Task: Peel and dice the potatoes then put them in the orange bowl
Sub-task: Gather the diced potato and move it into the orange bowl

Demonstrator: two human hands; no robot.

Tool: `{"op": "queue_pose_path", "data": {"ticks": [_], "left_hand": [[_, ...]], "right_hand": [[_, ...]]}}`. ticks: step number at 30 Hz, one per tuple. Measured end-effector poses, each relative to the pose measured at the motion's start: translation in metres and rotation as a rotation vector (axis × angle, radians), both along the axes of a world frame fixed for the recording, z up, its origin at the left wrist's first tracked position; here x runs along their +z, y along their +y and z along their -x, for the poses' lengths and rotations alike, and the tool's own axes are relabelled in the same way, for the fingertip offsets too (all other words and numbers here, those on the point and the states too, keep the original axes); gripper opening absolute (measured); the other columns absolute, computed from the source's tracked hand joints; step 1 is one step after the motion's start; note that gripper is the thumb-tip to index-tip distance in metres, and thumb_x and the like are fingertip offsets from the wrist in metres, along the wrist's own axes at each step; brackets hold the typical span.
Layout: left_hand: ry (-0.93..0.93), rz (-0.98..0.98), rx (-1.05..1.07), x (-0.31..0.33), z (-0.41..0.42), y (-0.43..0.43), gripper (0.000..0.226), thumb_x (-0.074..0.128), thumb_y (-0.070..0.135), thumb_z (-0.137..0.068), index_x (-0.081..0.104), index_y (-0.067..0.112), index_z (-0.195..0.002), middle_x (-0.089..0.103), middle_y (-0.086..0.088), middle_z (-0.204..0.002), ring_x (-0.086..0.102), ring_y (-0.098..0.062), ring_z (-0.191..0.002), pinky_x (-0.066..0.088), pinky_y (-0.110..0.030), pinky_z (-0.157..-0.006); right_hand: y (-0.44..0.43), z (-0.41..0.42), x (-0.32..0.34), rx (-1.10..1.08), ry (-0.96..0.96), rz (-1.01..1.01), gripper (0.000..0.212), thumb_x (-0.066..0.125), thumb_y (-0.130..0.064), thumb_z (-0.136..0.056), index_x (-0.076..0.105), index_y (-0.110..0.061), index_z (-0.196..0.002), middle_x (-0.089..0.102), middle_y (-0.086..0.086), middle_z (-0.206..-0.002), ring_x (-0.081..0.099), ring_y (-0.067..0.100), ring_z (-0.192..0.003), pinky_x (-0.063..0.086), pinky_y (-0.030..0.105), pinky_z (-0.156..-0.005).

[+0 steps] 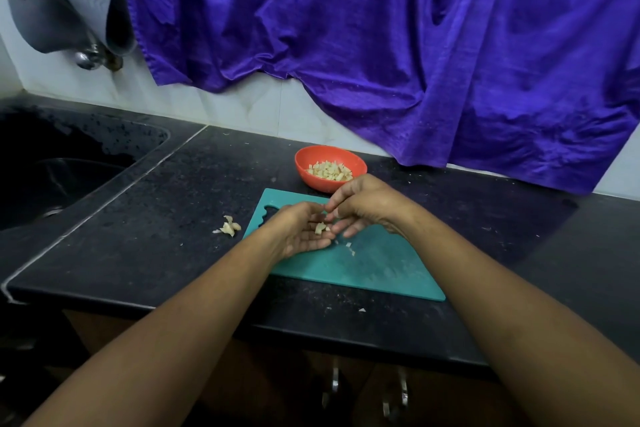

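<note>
The orange bowl (pixel 308 174) stands on the black counter behind the teal cutting board (pixel 377 267) and holds several diced potato pieces (pixel 329 170). My left hand (pixel 299 230) lies palm up over the board's left part, cupping a few potato dice (pixel 320 228). My right hand (pixel 363 206) hovers just right of it, fingers pointing down and touching the dice in the left palm. A couple of loose dice (pixel 350 248) lie on the board below the hands.
A small heap of potato peels (pixel 229 227) lies on the counter left of the board. A dark sink (pixel 52 180) fills the left side, with a tap (pixel 52 10) above. A purple cloth (pixel 381 28) hangs on the wall behind.
</note>
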State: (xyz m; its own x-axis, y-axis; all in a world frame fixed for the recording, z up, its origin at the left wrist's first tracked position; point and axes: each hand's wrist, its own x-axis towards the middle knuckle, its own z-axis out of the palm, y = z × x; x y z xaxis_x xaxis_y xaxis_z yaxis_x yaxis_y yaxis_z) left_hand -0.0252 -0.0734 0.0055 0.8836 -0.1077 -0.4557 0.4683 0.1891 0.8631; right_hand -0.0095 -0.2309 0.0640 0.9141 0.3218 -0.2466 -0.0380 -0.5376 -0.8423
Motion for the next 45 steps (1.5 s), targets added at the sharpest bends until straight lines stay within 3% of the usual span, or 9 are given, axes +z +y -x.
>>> {"op": "queue_pose_path", "data": {"ticks": [4, 10, 14, 19, 24, 31, 35, 40, 45], "left_hand": [[0.018, 0.027, 0.049, 0.0, 0.0, 0.001, 0.029, 0.053, 0.025, -0.106, 0.068, 0.002, -0.1, 0.071, -0.012, -0.079, 0.069, -0.019, -0.063, 0.059, -0.028, -0.052], [0.015, 0.011, 0.051, -0.001, -0.002, -0.001, 0.029, 0.055, 0.026, -0.105, 0.07, 0.002, -0.101, 0.072, -0.011, -0.08, 0.07, -0.018, -0.064, 0.059, -0.028, -0.053], [0.004, 0.004, 0.049, -0.003, -0.002, -0.001, 0.028, 0.056, 0.027, -0.104, 0.069, 0.003, -0.103, 0.071, -0.011, -0.085, 0.07, -0.019, -0.069, 0.06, -0.029, -0.056], [0.002, -0.003, 0.044, -0.002, -0.001, -0.002, 0.029, 0.056, 0.028, -0.104, 0.069, 0.002, -0.104, 0.071, -0.011, -0.084, 0.07, -0.018, -0.068, 0.06, -0.028, -0.055], [0.001, 0.012, 0.05, -0.002, 0.0, -0.002, 0.028, 0.056, 0.027, -0.104, 0.068, 0.002, -0.106, 0.07, -0.011, -0.084, 0.069, -0.019, -0.069, 0.06, -0.028, -0.056], [0.016, 0.025, 0.035, 0.0, 0.0, -0.002, 0.028, 0.055, 0.028, -0.105, 0.066, 0.003, -0.104, 0.07, -0.013, -0.086, 0.07, -0.02, -0.07, 0.06, -0.029, -0.056], [0.03, 0.056, 0.02, 0.001, 0.001, 0.0, 0.03, 0.05, 0.03, -0.107, 0.063, 0.004, -0.101, 0.07, -0.015, -0.09, 0.069, -0.021, -0.074, 0.06, -0.03, -0.057], [0.033, 0.074, 0.026, 0.0, 0.0, 0.003, 0.031, 0.052, 0.031, -0.106, 0.064, 0.002, -0.111, 0.07, -0.014, -0.091, 0.07, -0.02, -0.072, 0.062, -0.03, -0.06], [0.018, 0.081, 0.052, -0.004, -0.002, 0.002, 0.034, 0.056, 0.031, -0.104, 0.068, 0.001, -0.111, 0.071, -0.014, -0.088, 0.07, -0.021, -0.072, 0.062, -0.03, -0.058]], "right_hand": [[-0.008, -0.007, -0.003, -0.069, -0.148, 0.138, 0.015, 0.065, 0.009, -0.091, 0.069, -0.002, -0.1, 0.076, 0.017, -0.093, 0.075, 0.02, -0.068, 0.059, 0.03, -0.052], [-0.025, -0.005, -0.025, 0.043, 0.004, 0.436, 0.018, 0.078, 0.0, -0.086, 0.069, -0.004, -0.101, 0.074, 0.011, -0.085, 0.068, 0.014, -0.064, 0.058, 0.028, -0.052], [-0.022, -0.007, -0.033, 0.032, 0.018, 0.433, 0.014, 0.079, -0.001, -0.086, 0.07, -0.007, -0.094, 0.072, 0.009, -0.08, 0.065, 0.011, -0.061, 0.057, 0.027, -0.052], [-0.016, -0.006, -0.029, 0.045, 0.044, 0.495, 0.02, 0.075, -0.004, -0.089, 0.067, -0.001, -0.107, 0.068, 0.011, -0.082, 0.064, 0.016, -0.066, 0.061, 0.033, -0.061], [-0.013, -0.003, -0.033, 0.046, -0.02, 0.524, 0.013, 0.074, -0.013, -0.085, 0.064, -0.011, -0.094, 0.07, 0.007, -0.079, 0.065, 0.017, -0.068, 0.062, 0.035, -0.063], [-0.005, -0.004, -0.009, 0.002, -0.155, 0.182, 0.004, 0.068, -0.009, -0.092, 0.067, -0.004, -0.092, 0.068, 0.012, -0.072, 0.064, 0.015, -0.058, 0.056, 0.03, -0.052], [0.008, -0.003, -0.007, 0.06, -0.184, 0.229, 0.01, 0.064, -0.002, -0.094, 0.073, -0.005, -0.09, 0.078, 0.013, -0.086, 0.071, 0.015, -0.067, 0.058, 0.029, -0.057], [0.005, -0.007, -0.009, -0.006, -0.233, 0.204, 0.007, 0.072, 0.0, -0.09, 0.07, -0.007, -0.09, 0.075, 0.008, -0.077, 0.071, 0.015, -0.065, 0.057, 0.028, -0.054], [-0.011, -0.008, -0.018, 0.068, -0.082, 0.357, 0.011, 0.074, -0.002, -0.089, 0.068, -0.007, -0.096, 0.074, 0.011, -0.083, 0.071, 0.017, -0.066, 0.059, 0.032, -0.056]]}}
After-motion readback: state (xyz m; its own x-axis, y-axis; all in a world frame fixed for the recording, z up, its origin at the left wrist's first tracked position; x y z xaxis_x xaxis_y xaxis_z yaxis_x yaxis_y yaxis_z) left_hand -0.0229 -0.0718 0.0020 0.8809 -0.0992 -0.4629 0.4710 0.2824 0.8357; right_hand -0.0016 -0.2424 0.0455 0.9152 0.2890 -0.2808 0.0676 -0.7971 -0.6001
